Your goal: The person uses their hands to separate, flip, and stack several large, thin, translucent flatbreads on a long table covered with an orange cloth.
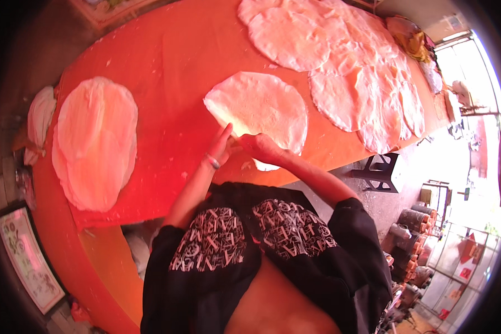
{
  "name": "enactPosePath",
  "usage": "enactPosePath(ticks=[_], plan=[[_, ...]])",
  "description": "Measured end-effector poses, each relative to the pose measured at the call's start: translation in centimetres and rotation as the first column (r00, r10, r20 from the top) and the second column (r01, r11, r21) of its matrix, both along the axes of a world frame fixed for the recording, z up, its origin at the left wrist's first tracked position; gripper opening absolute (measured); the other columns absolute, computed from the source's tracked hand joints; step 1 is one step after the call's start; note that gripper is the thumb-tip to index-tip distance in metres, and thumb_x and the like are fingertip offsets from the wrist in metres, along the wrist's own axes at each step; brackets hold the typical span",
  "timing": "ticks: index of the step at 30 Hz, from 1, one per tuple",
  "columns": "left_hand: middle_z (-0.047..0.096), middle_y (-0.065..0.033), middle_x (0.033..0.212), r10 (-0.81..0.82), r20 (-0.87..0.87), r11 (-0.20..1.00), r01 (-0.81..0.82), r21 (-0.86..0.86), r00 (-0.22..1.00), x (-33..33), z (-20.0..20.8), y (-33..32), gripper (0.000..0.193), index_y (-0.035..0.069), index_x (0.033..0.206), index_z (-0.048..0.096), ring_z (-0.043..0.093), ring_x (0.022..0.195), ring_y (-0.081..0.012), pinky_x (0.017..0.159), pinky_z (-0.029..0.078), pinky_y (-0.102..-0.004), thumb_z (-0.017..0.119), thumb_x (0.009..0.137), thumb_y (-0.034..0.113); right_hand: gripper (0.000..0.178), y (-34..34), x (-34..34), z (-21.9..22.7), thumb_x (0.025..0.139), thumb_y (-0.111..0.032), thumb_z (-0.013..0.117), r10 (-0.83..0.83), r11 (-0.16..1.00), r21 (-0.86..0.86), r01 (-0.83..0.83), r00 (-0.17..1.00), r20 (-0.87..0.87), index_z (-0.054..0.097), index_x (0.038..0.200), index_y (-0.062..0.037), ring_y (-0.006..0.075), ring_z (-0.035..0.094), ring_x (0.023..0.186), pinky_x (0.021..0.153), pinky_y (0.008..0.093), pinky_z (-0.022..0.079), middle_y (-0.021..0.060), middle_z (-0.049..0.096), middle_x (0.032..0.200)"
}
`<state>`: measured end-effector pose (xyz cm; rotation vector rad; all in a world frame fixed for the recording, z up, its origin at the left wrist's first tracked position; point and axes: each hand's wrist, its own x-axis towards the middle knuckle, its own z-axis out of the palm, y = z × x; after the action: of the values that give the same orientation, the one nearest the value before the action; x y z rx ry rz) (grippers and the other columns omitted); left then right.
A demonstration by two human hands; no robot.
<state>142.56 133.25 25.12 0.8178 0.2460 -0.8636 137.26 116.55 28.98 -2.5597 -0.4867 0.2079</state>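
A thin round dough sheet [273, 106] lies on the red-lit table in front of me, its near edge reaching the table's front edge. My right hand [261, 147] has its fingers curled over the sheet's near edge, closed on it. Beside it, my left hand [222, 147] has a finger stretched out and meets the sheet's lower left edge; a band circles that wrist. Its remaining fingers are partly hidden. Part of the sheet under my hands cannot be seen.
Overlapping dough sheets [339, 50] cover the table's far right. An oval stack of sheets [97, 142] lies on the left of the table [167, 72]. A dark stool [378, 171] stands beyond the right edge, near several stacked cylinders [412, 236]. Bundled cloths [414, 42] lie far right.
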Motion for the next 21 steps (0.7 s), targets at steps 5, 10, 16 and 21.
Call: enactPosePath(ticks=[5, 10, 16, 21], plan=[[0.058, -0.0044, 0.093, 0.001, 0.012, 0.997, 0.000, -0.077, 1.000, -0.8, -0.2, 1.4, 0.035, 0.008, 0.101, 0.048, 0.057, 0.085, -0.0164, 0.073, 0.047, -0.0324, 0.060, 0.079, 0.033, 0.034, 2.7, -0.8, -1.1, 0.079, -0.021, 0.059, -0.265, 0.813, 0.432, 0.390, 0.909, -0.321, 0.056, 0.106, 0.0000, 0.0180, 0.059, 0.085, 0.073, 0.0300, 0.047, 0.0151, 0.062, 0.095], [0.059, -0.0040, 0.087, 0.116, 0.063, 0.993, -0.116, 0.002, 0.991, -1.3, -0.3, 1.2, 0.030, 0.005, 0.097, 0.053, 0.058, 0.079, -0.0154, 0.070, 0.048, -0.0292, 0.062, 0.079, 0.028, 0.029, 2.6, 0.5, 0.3, 0.079, -0.016, 0.053, -0.262, 0.899, 0.315, 0.305, 0.950, -0.172, 0.057, 0.103, -0.0017, 0.0267, 0.059, 0.087, 0.075, 0.0322, 0.045, 0.0196, 0.060, 0.093], [0.059, -0.0052, 0.086, 0.208, 0.177, 0.953, -0.241, 0.185, 0.962, -0.1, -6.4, 3.7, 0.018, -0.001, 0.091, 0.057, 0.058, 0.079, -0.0152, 0.070, 0.049, -0.0286, 0.056, 0.079, 0.013, 0.024, -4.1, 5.3, -1.0, 0.086, -0.014, 0.040, -0.581, 0.697, 0.296, 0.653, 0.757, -0.300, 0.058, 0.096, -0.0011, 0.0165, 0.055, 0.080, 0.072, 0.0292, 0.045, 0.0058, 0.059, 0.091], [0.059, -0.0069, 0.091, 0.100, 0.091, 0.987, -0.110, 0.116, 0.991, 3.1, -4.9, 9.4, 0.024, 0.001, 0.099, 0.055, 0.058, 0.084, -0.0188, 0.073, 0.049, -0.0315, 0.057, 0.078, 0.012, 0.020, -26.1, 12.6, 8.7, 0.077, -0.005, 0.051, -0.588, 0.626, 0.445, 0.640, 0.762, -0.269, 0.056, 0.096, -0.0035, 0.0129, 0.054, 0.075, 0.063, 0.0287, 0.047, 0.0064, 0.058, 0.087]])
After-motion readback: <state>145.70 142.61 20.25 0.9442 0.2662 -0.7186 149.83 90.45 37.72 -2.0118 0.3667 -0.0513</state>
